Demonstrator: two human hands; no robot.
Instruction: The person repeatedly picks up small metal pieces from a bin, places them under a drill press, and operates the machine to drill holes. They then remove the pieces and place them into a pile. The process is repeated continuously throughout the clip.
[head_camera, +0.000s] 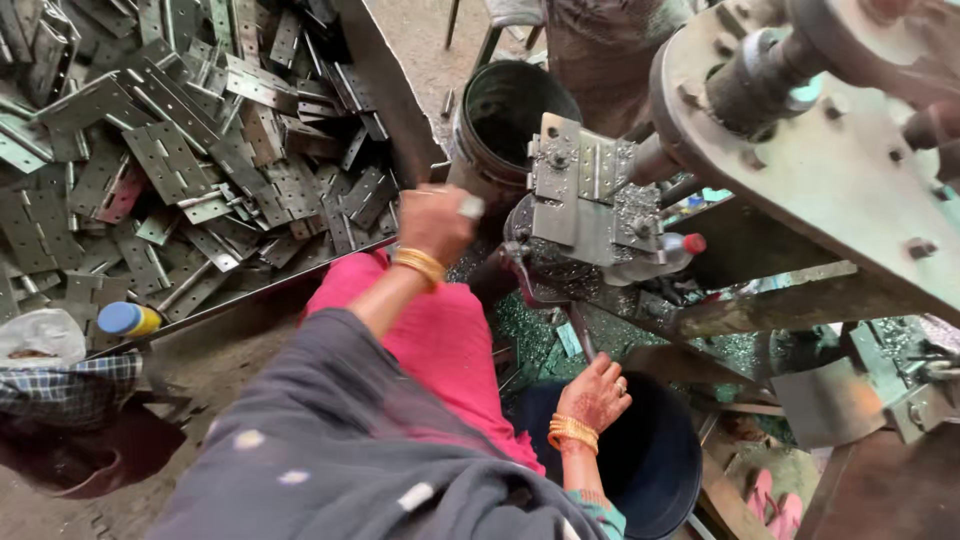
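Fingers of my left hand (432, 220) pinch a small metal piece, lifted near the drill jig (585, 190), ready to load. Right hand (592, 395) rests loosely curled, empty, on the dark bucket's (655, 470) rim for balance.

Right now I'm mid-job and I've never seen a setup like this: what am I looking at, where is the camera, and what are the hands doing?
The one picture comes from a camera worn on the person's head, looking down over their lap at both hands. The left hand, with gold bangles, is raised near the heap of flat, holed metal hinge plates in a tray; something small and pale shows at its fingertips, too unclear to name. The right hand hangs low over a dark bucket and seems empty. Ahead stands a heavy metal press, with a hinge plate lying on its fixture. Behind that is a second dark bucket. A blue-capped yellow bottle lies at the left.
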